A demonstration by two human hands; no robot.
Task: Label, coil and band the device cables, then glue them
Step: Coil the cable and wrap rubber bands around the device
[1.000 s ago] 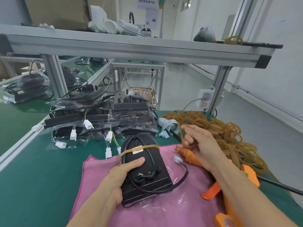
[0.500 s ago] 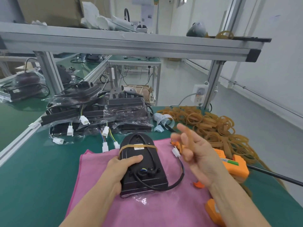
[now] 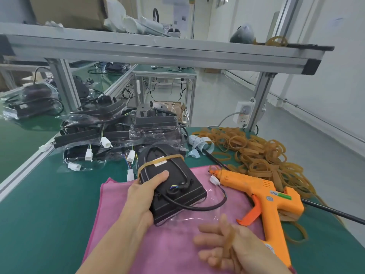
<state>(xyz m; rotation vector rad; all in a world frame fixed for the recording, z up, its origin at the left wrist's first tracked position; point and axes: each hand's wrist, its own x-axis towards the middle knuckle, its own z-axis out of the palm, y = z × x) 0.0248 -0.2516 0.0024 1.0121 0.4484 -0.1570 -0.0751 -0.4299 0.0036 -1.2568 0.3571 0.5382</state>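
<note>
A black device point(image 3: 173, 186) in clear film lies on a pink cloth point(image 3: 158, 250). A tan rubber band point(image 3: 150, 163) crosses its far end over a white label point(image 3: 160, 162). Its black cable point(image 3: 207, 207) loops out to the right and ends in a white connector point(image 3: 214, 180). My left hand point(image 3: 146, 192) grips the device's left edge, thumb on top. My right hand point(image 3: 227, 248) hovers low over the cloth with fingers spread toward the left and a loose rubber band point(image 3: 229, 244) draped across it. An orange glue gun point(image 3: 266, 196) lies just right of the device.
A heap of rubber bands point(image 3: 256, 155) covers the green bench at the right. Several bagged black devices point(image 3: 118, 133) with white plugs are stacked behind. A strip of labels point(image 3: 199, 142) curls beside them. A black cord point(image 3: 335, 212) runs off right. An aluminium shelf beam point(image 3: 158, 54) spans overhead.
My right hand dropped from above the glue gun down and toward me, now low over the cloth, with a band on it. The glue gun is uncovered. My left hand keeps its grip.
</note>
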